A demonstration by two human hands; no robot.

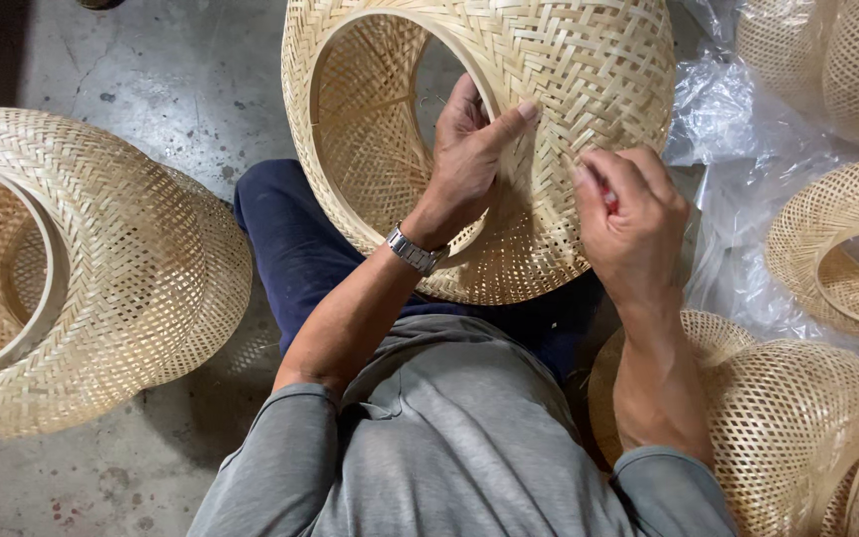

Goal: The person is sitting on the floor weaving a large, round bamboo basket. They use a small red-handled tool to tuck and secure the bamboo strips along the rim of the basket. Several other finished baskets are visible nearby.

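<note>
Single head-worn view, looking steeply down from above the person's lap, close in, concrete floor (166, 85) toward 11 o'clock

Workshop floor, seen from above.

Bare grey concrete floor (171, 89), stained and pitted, with a thin crack at the far left and reddish flecks near the bottom left. Finished woven bamboo shades standing about: a large one (82, 268) well left of the fingers, one (797, 428) below and right of them, two more (837, 249) to their right. Crumpled clear plastic sheeting (738, 139) just right of the fingers. Even, soft light.
</note>
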